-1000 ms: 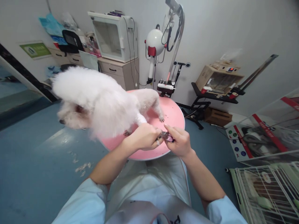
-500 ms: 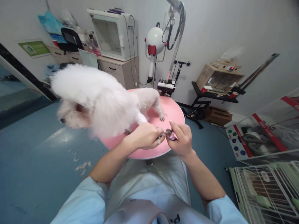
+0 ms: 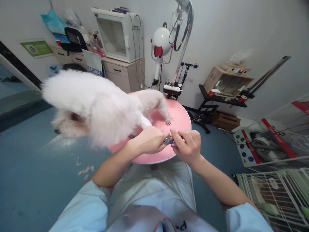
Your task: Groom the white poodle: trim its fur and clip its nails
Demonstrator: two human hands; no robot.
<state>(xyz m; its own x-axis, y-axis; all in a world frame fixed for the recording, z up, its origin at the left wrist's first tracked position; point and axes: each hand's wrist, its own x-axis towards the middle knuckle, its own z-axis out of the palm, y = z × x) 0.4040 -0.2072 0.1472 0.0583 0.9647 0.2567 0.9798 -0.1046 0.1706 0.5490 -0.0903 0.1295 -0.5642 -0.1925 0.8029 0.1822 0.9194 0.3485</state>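
A fluffy white dog (image 3: 96,103) stands on a round pink grooming table (image 3: 178,117), head hanging off the left side. My left hand (image 3: 148,140) is closed round one of the dog's front paws near the table's front edge. My right hand (image 3: 189,145) is closed on a small nail clipper (image 3: 169,140) with a purple handle. Its metal tip sits right at the paw held by my left hand. The paw itself is mostly hidden by my fingers.
A grooming arm and a white-and-red dryer (image 3: 160,43) stand behind the table. Further left is a white cabinet unit (image 3: 118,33) on drawers. A black stand with a box (image 3: 225,83) is at the right. A wire cage (image 3: 275,199) sits at lower right. Fur clippings (image 3: 84,170) lie on the blue floor.
The dog's head has swung a little further left and down. My right hand has shifted slightly, bringing the clipper closer against the held paw.
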